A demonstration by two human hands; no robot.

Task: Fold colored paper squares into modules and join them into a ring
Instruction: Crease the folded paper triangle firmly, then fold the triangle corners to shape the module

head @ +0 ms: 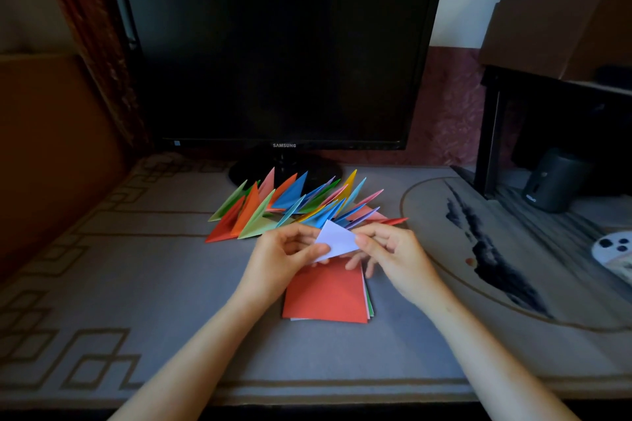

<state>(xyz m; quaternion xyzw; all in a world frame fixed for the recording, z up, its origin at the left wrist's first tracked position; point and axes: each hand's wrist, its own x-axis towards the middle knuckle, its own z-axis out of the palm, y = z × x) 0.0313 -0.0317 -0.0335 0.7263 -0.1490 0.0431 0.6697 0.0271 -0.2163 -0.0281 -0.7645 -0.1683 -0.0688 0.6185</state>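
Head view shows us, at the far left, the grey patterned tabletop (136,284). Moving right, a fan of folded coloured paper triangle modules (290,196) lies at eleven to twelve o'clock from the hands, in front of the black monitor (273,55). We judge these are finished and parked out of the working space, yet within reach for joining.

Next comes the left hand (284,253). Its grip is closed in a pinch, thumb over curled fingers, on the lower left edge of a pale white folded paper piece (337,237). That piece is held in the air between both hands, above the tabletop, so that a crease can be worked, we think. At six o'clock beneath it, a stack of paper squares with a red sheet on top (325,297) lies flat on the tabletop, close by as the supply.

The right hand (393,251) pinches the piece's right corner, thumb and forefinger closed on it, the other fingers loosely curled below. At three o'clock, well apart, stands a small dark cylindrical speaker (550,181).
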